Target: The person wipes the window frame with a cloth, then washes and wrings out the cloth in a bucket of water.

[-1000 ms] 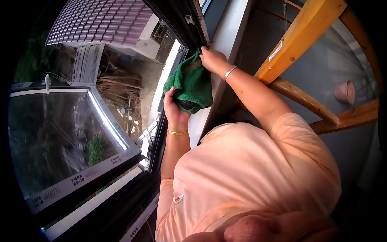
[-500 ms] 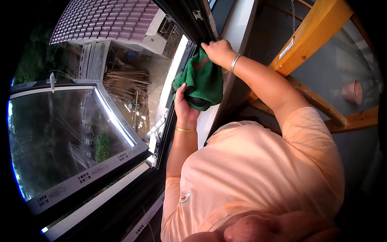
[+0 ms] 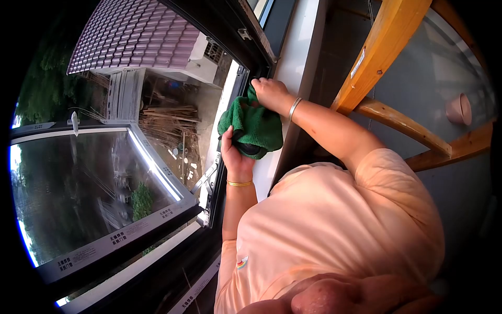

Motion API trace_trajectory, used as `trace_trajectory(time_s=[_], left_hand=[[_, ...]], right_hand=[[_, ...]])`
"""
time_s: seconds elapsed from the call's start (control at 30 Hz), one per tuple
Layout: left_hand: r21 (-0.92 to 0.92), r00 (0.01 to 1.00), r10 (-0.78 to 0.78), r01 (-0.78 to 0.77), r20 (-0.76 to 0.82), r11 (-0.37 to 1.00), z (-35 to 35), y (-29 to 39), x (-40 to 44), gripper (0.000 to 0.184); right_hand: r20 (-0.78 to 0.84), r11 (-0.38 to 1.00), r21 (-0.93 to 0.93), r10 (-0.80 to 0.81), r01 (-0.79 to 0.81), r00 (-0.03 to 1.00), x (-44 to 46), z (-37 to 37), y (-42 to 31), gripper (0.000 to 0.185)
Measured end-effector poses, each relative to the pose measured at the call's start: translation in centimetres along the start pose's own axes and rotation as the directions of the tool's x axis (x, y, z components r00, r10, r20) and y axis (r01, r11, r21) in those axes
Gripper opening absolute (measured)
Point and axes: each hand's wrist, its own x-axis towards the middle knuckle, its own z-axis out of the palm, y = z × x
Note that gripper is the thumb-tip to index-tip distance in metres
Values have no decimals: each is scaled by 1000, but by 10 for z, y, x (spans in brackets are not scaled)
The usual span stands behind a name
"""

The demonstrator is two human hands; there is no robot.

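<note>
So the green cloth (image 3: 256, 125) was held in both hands, bunched up between the black window frame (image 3: 222, 32) and the white sill (image 3: 297, 55). Its upper end was pinched by the right hand (image 3: 271, 95), with the fingers clamped on the fabric right by the frame; a silver bangle (image 3: 294, 109) was worn on that wrist. The lower left edge was gripped by the left hand (image 3: 238, 157), gold bangle (image 3: 239, 183) and all, though most of its fingers were hidden, so their exact curl couldn't be told. Off to the left, the sash (image 3: 125, 238) was swung open.
</note>
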Motion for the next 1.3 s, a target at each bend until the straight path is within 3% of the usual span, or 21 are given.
trace_trajectory(time_s=[0.07,0.1,0.17,0.23,0.27,0.4,0.47,0.57,0.63,0.7,0.73,0.77,0.87,0.9,0.97,1.03,1.13,1.27,1.3], left_hand=[[-13,1000,8,-8,3,1000,-5,10,-2,47],[-8,1000,13,-13,21,1000,-5,16,-2,47],[6,1000,27,-27,-11,1000,-4,24,-1,47],[14,999,48,-47,-20,999,2,26,4,46],[17,999,44,-43,-23,999,2,25,7,46],[10,1000,4,-4,1,1000,3,13,18,43],[3,1000,-14,14,-3,1000,2,8,18,47],[37,999,-4,5,-36,999,-3,8,14,48],[51,999,2,0,-44,999,-1,8,12,48],[62,999,9,-6,-52,998,2,8,13,48],[69,999,1,2,-48,998,4,8,14,48],[77,999,-7,11,-45,997,6,9,15,47],[72,998,-47,49,-32,996,15,8,18,47],[64,998,-60,61,-26,996,16,7,19,47],[71,996,-80,81,-29,994,13,5,24,48],[75,995,-100,101,-25,992,14,0,28,48],[133,994,-86,94,-64,987,16,-10,32,47],[154,991,-102,114,-83,981,17,-17,40,48],[156,991,-104,115,-80,981,19,-17,41,48]], right_hand=[[72,991,132,-29,19,997,-19,15,-23,13],[135,971,227,42,-72,990,-24,8,-32,16],[-93,865,467,256,-185,962,-27,12,-28,20],[-178,784,508,500,-356,848,-13,1,-13,25],[-70,751,504,529,-427,846,-7,-11,-2,26],[-251,794,514,501,-324,829,10,10,19,25],[-90,732,533,547,-423,832,11,11,18,30],[-149,681,641,562,-353,813,5,18,23,32],[-69,648,654,564,-389,823,2,16,30,31],[-95,478,771,740,-421,666,1,22,33,29],[-139,461,790,777,-405,614,2,8,27,27],[-142,461,791,778,-402,612,10,-7,24,27],[-427,586,804,689,-103,585,36,-25,19,23],[-462,668,727,646,-158,608,47,-13,27,24],[-310,524,810,762,-261,568,53,-2,38,27],[-269,504,796,790,-335,550,45,10,50,31],[39,443,663,784,-603,619,31,14,57,37],[102,316,726,829,-611,550,27,16,58,37],[132,221,794,846,-567,516,25,13,58,37]])
